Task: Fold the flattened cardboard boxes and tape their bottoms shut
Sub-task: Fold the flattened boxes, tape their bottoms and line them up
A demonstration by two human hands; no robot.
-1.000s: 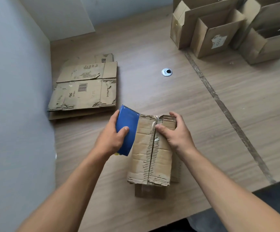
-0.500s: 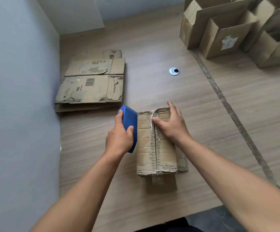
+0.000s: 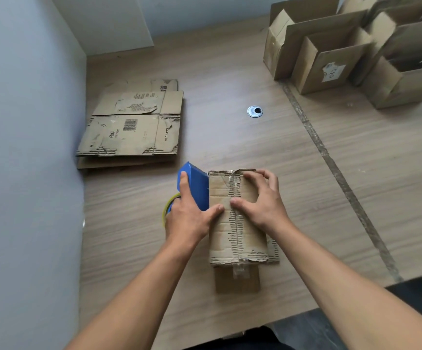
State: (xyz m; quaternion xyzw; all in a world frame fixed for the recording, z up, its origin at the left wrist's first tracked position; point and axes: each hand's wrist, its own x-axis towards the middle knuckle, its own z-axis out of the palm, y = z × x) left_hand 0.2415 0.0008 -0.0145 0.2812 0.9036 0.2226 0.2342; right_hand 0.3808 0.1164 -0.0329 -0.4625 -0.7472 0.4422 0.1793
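The left hand [image 3: 189, 218] holds the blue tape gun [image 3: 196, 184] beside the box [image 3: 242, 238] under the flat, spread right hand [image 3: 263, 203].

one wide-angle view, worn on the person's head, looks forward and steeply down from above the counter's [image 3: 230, 137] near edge. both forearms enter from the bottom. the left hand [image 3: 189, 215] and right hand [image 3: 263, 203] sit mid-frame, close under the lens, with the tape dispenser [image 3: 194, 185] and box [image 3: 237, 223]. the counter's left edge runs along a wall [image 3: 28, 147]. its far right corner, with the open boxes [image 3: 331, 59], is cut by the frame. the near edge slants across the bottom right, above dark floor [image 3: 419, 311].
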